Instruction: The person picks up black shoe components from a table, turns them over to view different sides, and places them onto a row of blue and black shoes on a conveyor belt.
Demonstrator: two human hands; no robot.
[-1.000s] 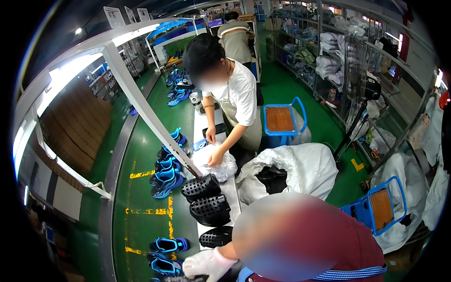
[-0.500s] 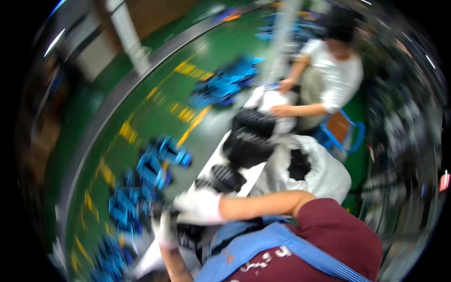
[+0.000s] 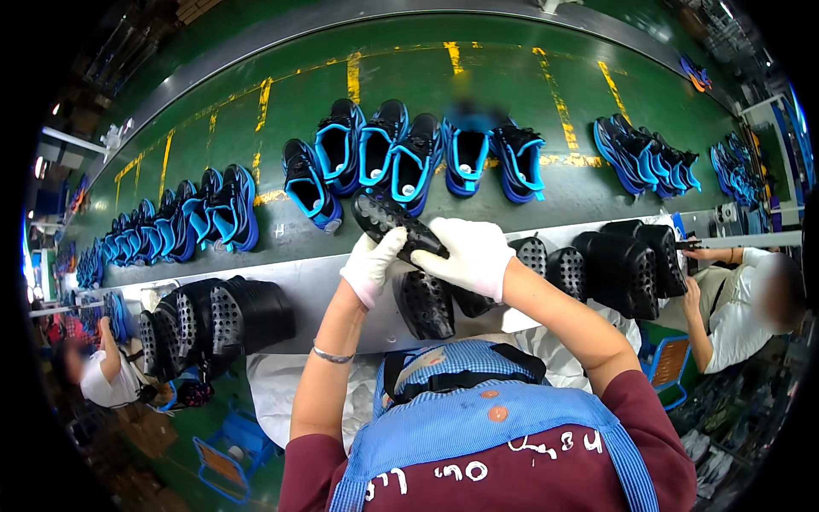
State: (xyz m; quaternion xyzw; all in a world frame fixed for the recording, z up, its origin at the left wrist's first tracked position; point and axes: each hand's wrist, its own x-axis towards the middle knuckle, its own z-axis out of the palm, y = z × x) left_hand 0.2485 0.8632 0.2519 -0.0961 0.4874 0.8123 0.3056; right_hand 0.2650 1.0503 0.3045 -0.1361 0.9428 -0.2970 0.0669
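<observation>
My left hand [image 3: 373, 266] and my right hand [image 3: 472, 254], both in white gloves, hold one black foot-shaped shoe insert [image 3: 382, 217] with small holes or studs across its surface. The left fingers close on its near side, and the right fingers wrap its end. Just past it stand several black and blue sports shoes [image 3: 413, 171], with their openings toward me. Below my hands, on the metal ledge [image 3: 341, 317], another dark insert [image 3: 425, 305] lies with its dotted face up. Part of one beside it is hidden by my right hand.
Stacked black inserts [image 3: 247, 311] lie on the ledge to the left, and more inserts [image 3: 627, 264] to the right. Rows of shoes [image 3: 179, 220] stand on the green line surface [image 3: 384, 77]. Co-workers sit at both sides. A white sack [image 3: 294, 397] and blue stools [image 3: 235, 452] are near me.
The view has swung from a blurred, tilted angle to a steady one facing the line. My hands now show clearly, together around the insert; what they held earlier is too blurred to tell.
</observation>
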